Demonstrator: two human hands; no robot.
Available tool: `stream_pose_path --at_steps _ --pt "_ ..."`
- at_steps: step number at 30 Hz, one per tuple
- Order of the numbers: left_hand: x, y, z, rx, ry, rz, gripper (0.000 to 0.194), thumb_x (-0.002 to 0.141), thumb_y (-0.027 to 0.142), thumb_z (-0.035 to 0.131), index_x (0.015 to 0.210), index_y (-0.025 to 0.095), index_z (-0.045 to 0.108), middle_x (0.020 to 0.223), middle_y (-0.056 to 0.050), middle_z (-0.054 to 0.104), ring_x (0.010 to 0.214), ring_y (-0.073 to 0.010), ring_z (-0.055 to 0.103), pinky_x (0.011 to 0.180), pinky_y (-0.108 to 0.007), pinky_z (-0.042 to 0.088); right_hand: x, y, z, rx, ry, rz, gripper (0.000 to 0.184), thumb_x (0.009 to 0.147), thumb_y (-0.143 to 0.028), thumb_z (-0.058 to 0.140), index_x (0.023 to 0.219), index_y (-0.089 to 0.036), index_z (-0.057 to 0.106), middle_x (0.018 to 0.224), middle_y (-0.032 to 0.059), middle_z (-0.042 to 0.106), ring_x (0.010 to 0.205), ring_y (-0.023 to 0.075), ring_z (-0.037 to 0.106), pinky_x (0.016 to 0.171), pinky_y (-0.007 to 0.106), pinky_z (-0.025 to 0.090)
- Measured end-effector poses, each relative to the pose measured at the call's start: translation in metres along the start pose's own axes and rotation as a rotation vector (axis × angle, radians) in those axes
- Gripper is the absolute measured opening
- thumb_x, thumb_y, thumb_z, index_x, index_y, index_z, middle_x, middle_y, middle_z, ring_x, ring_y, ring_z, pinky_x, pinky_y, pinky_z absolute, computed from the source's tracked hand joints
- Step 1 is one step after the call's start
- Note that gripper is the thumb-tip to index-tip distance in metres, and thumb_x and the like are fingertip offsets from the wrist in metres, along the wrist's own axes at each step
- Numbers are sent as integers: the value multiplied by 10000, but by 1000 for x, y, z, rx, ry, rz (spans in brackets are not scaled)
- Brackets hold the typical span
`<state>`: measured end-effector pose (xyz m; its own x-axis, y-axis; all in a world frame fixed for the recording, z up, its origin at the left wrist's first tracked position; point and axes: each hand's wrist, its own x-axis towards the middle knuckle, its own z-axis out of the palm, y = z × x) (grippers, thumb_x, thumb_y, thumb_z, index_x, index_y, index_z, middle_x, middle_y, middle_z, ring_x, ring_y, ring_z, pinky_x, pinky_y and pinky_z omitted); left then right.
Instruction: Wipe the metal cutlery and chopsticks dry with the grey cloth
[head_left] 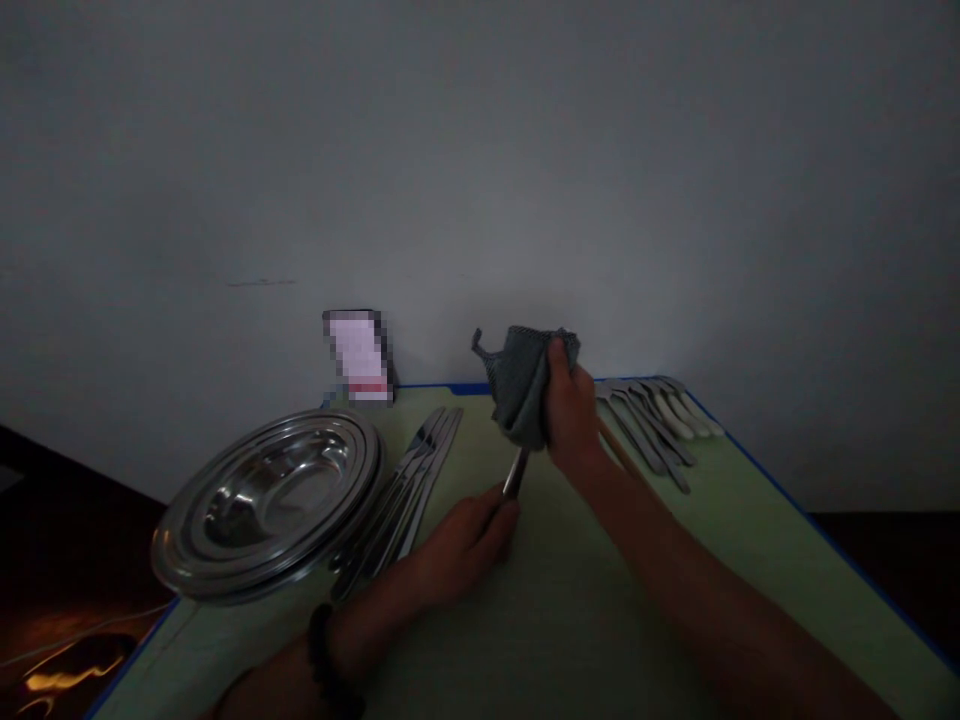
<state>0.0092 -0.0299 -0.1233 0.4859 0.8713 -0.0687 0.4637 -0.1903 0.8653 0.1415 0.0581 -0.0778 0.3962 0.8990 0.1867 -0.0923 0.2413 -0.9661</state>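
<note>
My left hand (474, 532), with a dark beaded bracelet at its wrist, is closed around the lower end of a slim piece of cutlery (514, 474). Its upper end is covered by a grey-green cloth (519, 385), so I cannot tell which kind it is. My right hand (570, 405) grips this cloth, thumb on top, folded about the covered end. Left of my hands lie several table knives (421, 470), side by side. On the right are several spoons and forks (645, 430), some with pale handles, partly behind my right forearm.
A stack of shiny metal plates or bowls (262, 500) stands on the green table (570, 600) at the left. Against the grey wall (480, 180) leans a phone (360, 355) with a blurred screen. The table has a blue edge. A cable (82, 632) runs at lower left.
</note>
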Motion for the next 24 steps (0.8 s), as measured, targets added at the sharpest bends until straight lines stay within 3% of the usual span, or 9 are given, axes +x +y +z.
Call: stream_pose_path --at_steps 6,11,18,24 --pt "-3 1 -2 135 -82 24 429 932 431 239 643 189 443 594 37 476 560 -111 468 564 -221 356 7 -30 -10 96 79 -149 505 744 -629 424 761 -154 596 644 0 542 619 135 495 558 257 362" --pt "-2 0 1 177 -70 52 389 928 389 273 647 189 454 581 37 490 539 -109 476 576 -228 365 -18 -26 1 -60 70 -205 454 827 -555 363 629 -178 522 609 2 534 604 133 483 573 258 359" --pt "-1 -10 1 117 30 1 428 918 444 250 665 186 479 619 1 543 584 -133 499 620 -248 414 -49 1 15 -167 -161 -138 419 871 -459 348 576 -196 486 560 -5 532 543 130 472 518 248 314" --pt "1 -12 1 103 81 -39 439 908 474 224 659 195 454 600 1 512 563 -141 480 568 -257 402 -45 6 15 -239 -270 -108 448 853 -500 356 530 -200 439 528 -11 497 520 129 456 499 249 280"
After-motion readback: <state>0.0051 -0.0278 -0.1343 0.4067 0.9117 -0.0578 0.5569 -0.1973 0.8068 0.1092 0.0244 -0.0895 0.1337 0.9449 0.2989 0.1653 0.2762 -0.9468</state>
